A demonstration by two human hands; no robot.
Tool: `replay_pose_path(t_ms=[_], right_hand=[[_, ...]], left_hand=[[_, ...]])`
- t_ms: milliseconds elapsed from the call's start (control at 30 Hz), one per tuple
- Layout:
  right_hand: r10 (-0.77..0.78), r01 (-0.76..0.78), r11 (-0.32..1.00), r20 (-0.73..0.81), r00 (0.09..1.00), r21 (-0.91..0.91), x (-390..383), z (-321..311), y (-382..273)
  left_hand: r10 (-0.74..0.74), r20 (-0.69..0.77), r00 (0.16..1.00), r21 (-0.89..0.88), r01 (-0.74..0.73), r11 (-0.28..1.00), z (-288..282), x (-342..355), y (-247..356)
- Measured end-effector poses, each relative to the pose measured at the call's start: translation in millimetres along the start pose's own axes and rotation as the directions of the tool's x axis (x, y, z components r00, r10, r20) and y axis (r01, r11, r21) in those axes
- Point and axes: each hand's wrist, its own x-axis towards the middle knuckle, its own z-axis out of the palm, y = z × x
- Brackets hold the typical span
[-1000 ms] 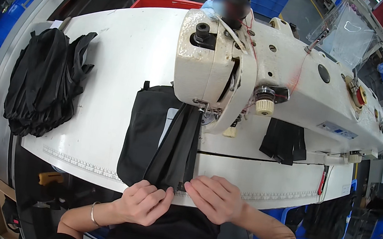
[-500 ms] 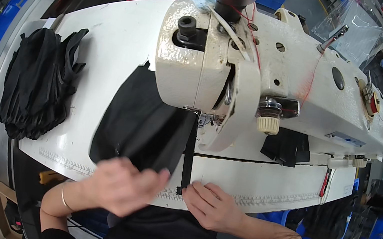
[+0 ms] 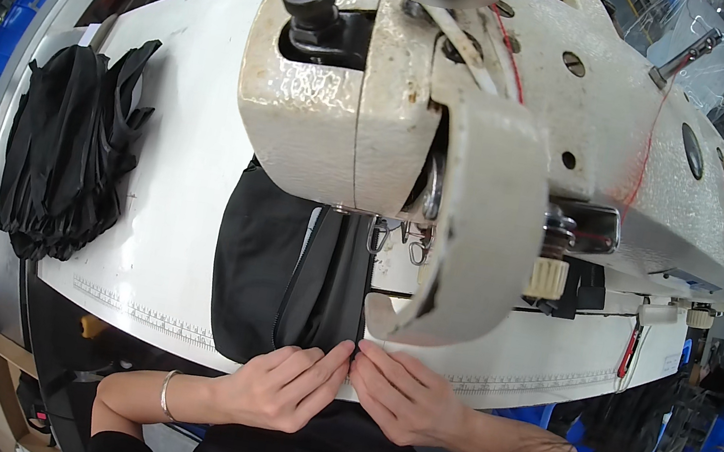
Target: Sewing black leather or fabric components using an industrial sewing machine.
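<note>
Black zippered fabric piece point(image 3: 255, 261) flat on the white worktop point(image 3: 185, 168), its far end running under the head of the sewing machine point(image 3: 299, 144), its near edge over the printed ruler point(image 3: 137, 313). Zipper point(image 3: 286, 295) lengthwise, slightly bowed. Left hand point(image 3: 282, 390), bracelet point(image 3: 167, 395) at wrist, closed with fingertips pinching the near right corner of the piece. Right hand point(image 3: 405, 399) closed too, fingers bunched, pinching the same corner from the other side; fingertips of the two nearly meeting, thumbs mostly hidden. Far left: heap of black fabric pieces point(image 3: 73, 149), well apart from the hands. Under the machine arm, right: black strips point(image 3: 585, 290), partly hidden. Red-handled tool point(image 3: 628, 352) near the worktop's right end. Red thread point(image 3: 647, 159) along the machine.
</note>
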Motion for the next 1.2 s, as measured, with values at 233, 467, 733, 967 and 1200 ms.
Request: replay_pose_path(t_ms=[233,467,733,967,1200], right_hand=[[-0.032,0.032,0.999,0.032,0.999,-0.013,0.5,-3.1,3.1],[-0.095,0.130,0.970,0.168,0.981,-0.207,8.4,-12.3,9.8],[0.054,-0.054,0.999,0.095,0.994,-0.003,21.2,6.2,50.5],[0.102,-0.095,0.985,0.041,0.994,-0.145,23.4,24.0,71.7],[0.148,-0.141,0.982,0.046,0.988,-0.122,20.4,17.7,75.3]], left_hand=[[-0.041,0.017,0.999,-0.029,0.041,0.999,0.6,1.3,-0.1],[-0.050,0.043,0.998,-0.051,0.052,0.997,-1.2,8.9,-9.7],[-0.029,0.002,1.000,-0.087,0.029,0.996,3.0,38.0,-62.4],[-0.215,0.014,0.976,-0.203,0.214,0.956,29.7,29.5,-94.1],[-0.425,0.027,0.905,-0.396,0.400,0.827,23.7,32.6,-86.3]])
